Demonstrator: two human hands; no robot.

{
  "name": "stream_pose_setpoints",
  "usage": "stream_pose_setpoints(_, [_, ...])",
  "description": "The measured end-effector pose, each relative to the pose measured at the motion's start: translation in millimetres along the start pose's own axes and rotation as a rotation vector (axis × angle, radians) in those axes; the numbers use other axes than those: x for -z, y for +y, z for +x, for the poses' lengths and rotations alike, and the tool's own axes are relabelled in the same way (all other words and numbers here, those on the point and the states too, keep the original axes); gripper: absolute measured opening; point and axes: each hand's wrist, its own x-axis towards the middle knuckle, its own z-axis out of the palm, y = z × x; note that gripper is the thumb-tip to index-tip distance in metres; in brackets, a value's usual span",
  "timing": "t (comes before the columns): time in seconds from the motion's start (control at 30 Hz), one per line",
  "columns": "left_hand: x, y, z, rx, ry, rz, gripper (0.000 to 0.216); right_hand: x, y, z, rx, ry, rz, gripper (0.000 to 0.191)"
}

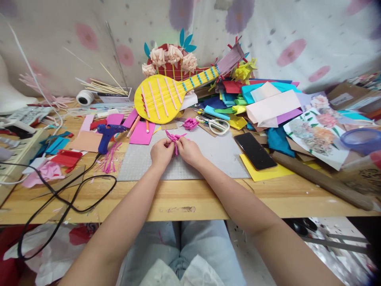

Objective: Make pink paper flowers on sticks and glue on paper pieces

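Over the grey cutting mat [143, 161], both hands meet around a magenta paper flower [175, 138] with thin pointed petals. My left hand [161, 152] pinches it from the left. On its other side, my right hand [189, 150] closes its fingers on the petals. The fingertips hide part of the flower. Just beyond the hands lies a second, rounder magenta paper flower [191, 124]. White-handled scissors [218, 126] rest to its right. Magenta paper squares [143, 133] lie left of the hands, partly on the mat.
A blue glue gun [107, 137] with a black cord [79, 198] stands at left near thin magenta strips [110, 159]. At the back leans a yellow paper lute [159, 99]. A phone [255, 151], a cardboard tube [321, 180] and piled coloured paper [270, 105] occupy the right.
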Motion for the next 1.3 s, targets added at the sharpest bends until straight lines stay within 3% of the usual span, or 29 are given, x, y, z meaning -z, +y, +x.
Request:
stream_pose_setpoints(0.27, [-2,-5,4,-0.063,-0.016,-0.18,0.019,2,-1,-2,0.053,0.062,-0.001,0.028])
stream_pose_setpoints(0.6, [-4,-6,11,0.009,0.019,-0.413,0.026,0,-2,-5,0.112,0.043,-0.078,0.031])
stream_pose_setpoints(0.8, [-5,0,11,0.127,0.118,-0.478,0.018,-4,-6,-5,0.165,0.056,-0.134,0.031])
stream_pose_setpoints(0.9, [-6,-1,11,0.108,0.114,-0.431,0.02,-3,-6,-4,0.157,0.049,-0.143,0.032])
stream_pose_setpoints(1.0, [-6,-3,9,-0.014,0.065,-0.307,0.025,-2,-4,-4,0.118,0.067,-0.13,0.033])
stream_pose_setpoints(1.1, [-4,-1,6,-0.131,0.093,-0.184,0.023,-1,-1,-3,0.08,0.084,-0.102,0.034])
stream_pose_setpoints(1.3, [1,5,-2,-0.171,0.142,-0.004,0.013,-3,2,-1,0.022,0.051,-0.087,0.034])
